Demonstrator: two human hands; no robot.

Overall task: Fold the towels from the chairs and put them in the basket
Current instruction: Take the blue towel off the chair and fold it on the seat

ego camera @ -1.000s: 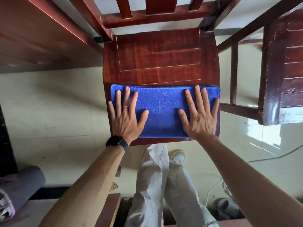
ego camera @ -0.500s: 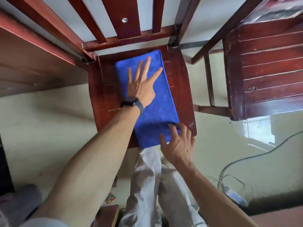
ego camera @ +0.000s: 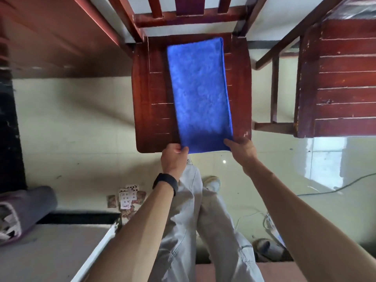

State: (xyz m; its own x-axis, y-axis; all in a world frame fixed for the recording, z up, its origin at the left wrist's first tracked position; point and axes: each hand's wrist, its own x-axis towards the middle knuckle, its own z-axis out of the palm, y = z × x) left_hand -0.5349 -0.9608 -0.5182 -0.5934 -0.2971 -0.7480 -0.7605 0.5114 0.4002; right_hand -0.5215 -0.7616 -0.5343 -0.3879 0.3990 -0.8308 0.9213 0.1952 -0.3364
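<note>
– Left hand point(ego camera: 174, 157) first: what is it doing?
– Pinching the near left corner of the blue towel point(ego camera: 200, 94), thumb on top, fingers curled under the edge; a dark wristband point(ego camera: 165, 183) sits on that wrist.
– And the right hand point(ego camera: 241, 149)?
– Gripping the near right corner the same way, thumb lying on the cloth; the other fingers are hidden beneath it.
– Where does the towel lie?
– Flat on the seat of the red-brown wooden chair point(ego camera: 150, 98), a long narrow strip running from the front edge back to the backrest; its near end sits at the seat's front edge, between the two hands.
– Anything else about?
– A second wooden chair point(ego camera: 341, 78) stands just to the right; playing cards point(ego camera: 128, 197) are scattered on the pale floor point(ego camera: 71, 119) near the person's light trousers point(ego camera: 183, 231); a thin cable point(ego camera: 335, 188) trails across the floor at right.
</note>
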